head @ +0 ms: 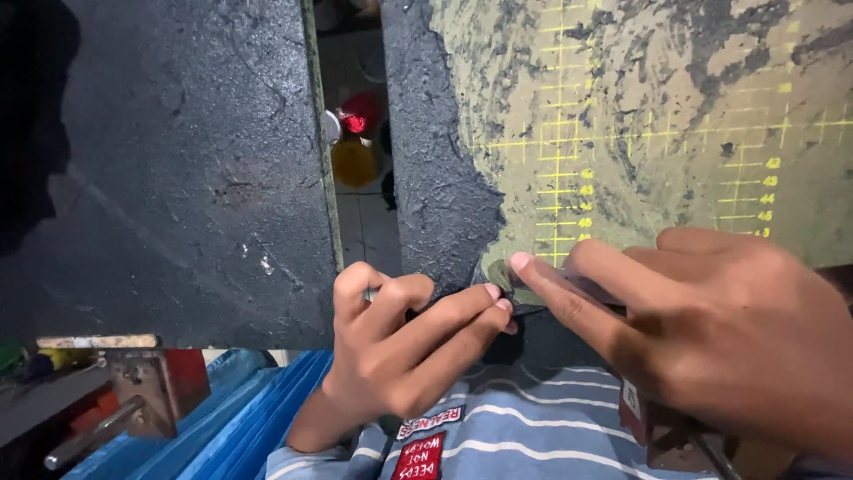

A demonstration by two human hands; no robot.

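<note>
My left hand (404, 342) is curled at the near edge of a worn green cutting mat (640, 116) with yellow grid lines. Its fingers pinch a small thin tool whose dark tip (373, 293) shows by the index finger. My right hand (702, 329) lies beside it, index and middle fingers stretched flat, pressing a small dark rounded piece (504, 276) against the mat's edge. Both hands' fingertips nearly touch at that piece. Most of the piece is hidden under the fingers.
A dark, rough black slab (178, 160) fills the left. A narrow gap (360, 133) between slab and mat shows floor tiles with red and yellow objects below. A metal bracket (142, 382) and blue corrugated sheet (240, 418) sit at lower left. My striped shirt (524, 436) is below.
</note>
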